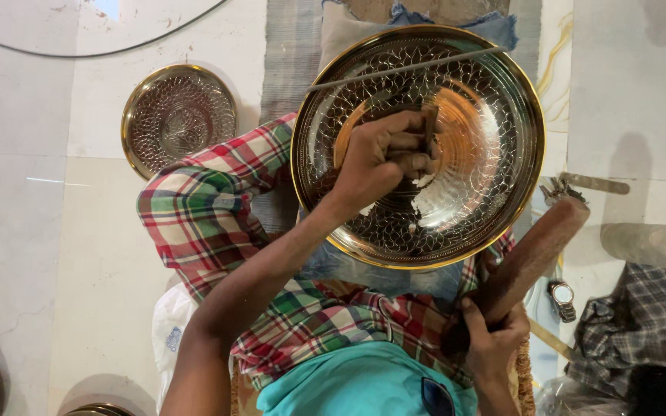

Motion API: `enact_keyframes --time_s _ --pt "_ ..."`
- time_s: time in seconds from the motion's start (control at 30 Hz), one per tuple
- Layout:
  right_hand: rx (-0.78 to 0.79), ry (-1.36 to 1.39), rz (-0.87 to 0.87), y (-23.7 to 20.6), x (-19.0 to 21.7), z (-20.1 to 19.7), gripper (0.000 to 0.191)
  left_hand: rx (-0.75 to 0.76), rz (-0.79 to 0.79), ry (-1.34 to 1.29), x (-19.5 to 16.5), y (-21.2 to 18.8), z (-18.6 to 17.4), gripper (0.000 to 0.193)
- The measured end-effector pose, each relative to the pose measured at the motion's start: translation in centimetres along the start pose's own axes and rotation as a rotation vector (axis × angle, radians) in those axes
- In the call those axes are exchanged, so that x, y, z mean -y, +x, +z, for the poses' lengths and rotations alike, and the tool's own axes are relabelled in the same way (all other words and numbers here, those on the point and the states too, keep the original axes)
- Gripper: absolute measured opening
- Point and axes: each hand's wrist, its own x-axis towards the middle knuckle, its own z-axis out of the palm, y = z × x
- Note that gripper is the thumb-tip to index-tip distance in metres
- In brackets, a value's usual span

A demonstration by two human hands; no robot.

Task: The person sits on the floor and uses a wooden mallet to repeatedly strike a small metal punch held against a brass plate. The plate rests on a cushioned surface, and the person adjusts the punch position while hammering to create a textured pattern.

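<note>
We count two patterned brass plates: one large plate [456, 223] and one small plate [179, 115] left of it. Our left hand [383, 158] grips a punch [430, 127] on the large plate; our right hand [495, 339] clasps one wooden mallet [537, 254] below it.

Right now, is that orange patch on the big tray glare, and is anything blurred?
In the head view, the orange patch on the large engraved tray reads as a warm reflection off polished metal; a whiter glint lies below the left hand. The small tray is duller. The wooden mallet in the right hand looks slightly soft, and soft shadows fall on the pale floor.
</note>
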Motion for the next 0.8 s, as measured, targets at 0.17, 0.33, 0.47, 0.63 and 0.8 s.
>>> enact_keyframes --time_s 0.17,0.33,0.47,0.63,0.8 --pt "0.015 -0.184 -0.086 -1.1 0.9 0.0 0.016 0.063 0.017 -0.024 0.1 0.6 0.2 0.045" --pt "0.107 0.030 0.130 -1.9 3.2 -0.4 0.013 0.121 0.105 0.165 0.3 1.3 0.4 0.049" --pt "0.103 0.008 -0.024 -2.1 5.2 0.1 0.016 0.053 0.073 0.113 -0.3 1.6 0.3 0.046" --pt "0.057 -0.074 -0.009 -1.5 5.7 0.9 0.024 -0.055 -0.092 0.135 -1.2 1.4 -0.4 0.042" --pt "0.058 -0.045 -0.049 -1.2 5.3 1.0 0.019 0.031 -0.004 0.056 -0.9 0.7 -0.9 0.047"
